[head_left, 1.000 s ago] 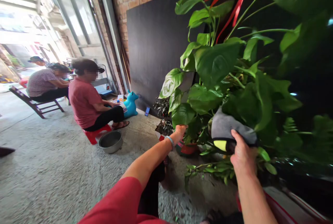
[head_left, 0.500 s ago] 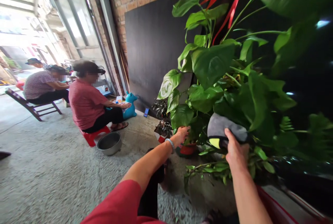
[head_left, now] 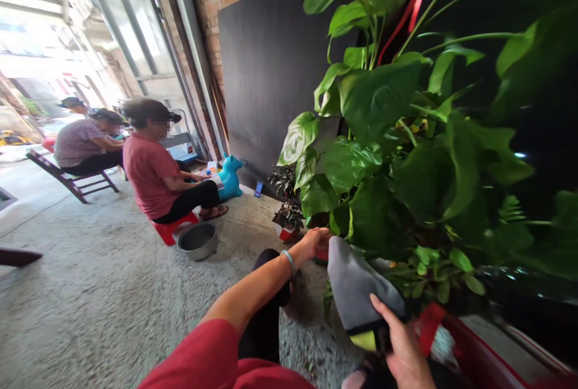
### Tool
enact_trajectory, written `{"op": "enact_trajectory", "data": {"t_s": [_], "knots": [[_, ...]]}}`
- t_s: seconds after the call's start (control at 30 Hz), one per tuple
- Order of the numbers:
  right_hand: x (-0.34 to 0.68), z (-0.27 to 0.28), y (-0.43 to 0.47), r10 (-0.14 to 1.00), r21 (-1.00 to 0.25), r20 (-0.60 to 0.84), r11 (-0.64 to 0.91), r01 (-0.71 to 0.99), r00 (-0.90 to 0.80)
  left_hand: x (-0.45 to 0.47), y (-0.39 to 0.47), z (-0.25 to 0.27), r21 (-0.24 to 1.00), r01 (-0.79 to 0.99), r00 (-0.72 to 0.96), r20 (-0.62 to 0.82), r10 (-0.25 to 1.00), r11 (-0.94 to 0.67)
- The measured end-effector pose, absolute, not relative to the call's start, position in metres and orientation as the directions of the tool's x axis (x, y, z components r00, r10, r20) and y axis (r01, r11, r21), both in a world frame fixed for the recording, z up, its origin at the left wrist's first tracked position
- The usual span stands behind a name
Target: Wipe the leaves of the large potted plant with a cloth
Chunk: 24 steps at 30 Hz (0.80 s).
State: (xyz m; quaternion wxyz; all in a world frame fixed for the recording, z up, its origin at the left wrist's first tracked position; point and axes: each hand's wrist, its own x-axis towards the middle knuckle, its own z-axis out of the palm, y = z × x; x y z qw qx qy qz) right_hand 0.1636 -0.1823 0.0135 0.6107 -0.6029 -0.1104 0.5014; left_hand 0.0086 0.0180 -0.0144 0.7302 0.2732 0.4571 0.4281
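Note:
A grey cloth (head_left: 359,286) with a black and yellow edge stretches between my two hands. My right hand (head_left: 401,341) is closed around its lower end, thumb on top. At its upper left corner is my left hand (head_left: 316,244), a bracelet on the wrist, its fingers bent against the fabric and partly hidden. Just above the cloth spreads a large leafy potted plant (head_left: 377,100) with broad glossy green leaves and a red ribbon (head_left: 413,6). Its pot is mostly covered by my left hand and the cloth.
A small dark-leaved potted plant (head_left: 288,217) stands left of the big one. Further left are a metal basin (head_left: 197,241), a blue animal-shaped toy (head_left: 231,178) and a person on a red stool (head_left: 174,227). Behind leans a black board (head_left: 271,70). A red object (head_left: 456,335) lies at lower right.
My right hand has brought the cloth down and left from among the leaves to my left hand. The left hand has left the plant's base and meets the cloth's corner.

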Motion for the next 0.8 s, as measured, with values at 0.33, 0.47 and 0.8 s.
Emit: {"op": "enact_trajectory", "data": {"t_s": [0.33,0.47,0.8], "knots": [[0.171,0.021,-0.183,0.760,-0.668,-0.534,-0.111,-0.736,0.371,-0.040,-0.026,-0.002,0.779,-0.301,0.395,-0.424,0.815,0.551],[0.135,0.022,-0.177,0.769,-0.849,-0.342,-0.006,-0.529,0.540,-0.033,-0.071,0.010,0.807,-0.320,0.706,-0.145,0.693,0.495],[0.147,-0.003,-0.202,0.897,-0.820,-0.371,-0.196,-0.537,0.240,-0.022,-0.124,0.021,0.828,-0.412,0.440,-0.184,0.879,0.380]]}}
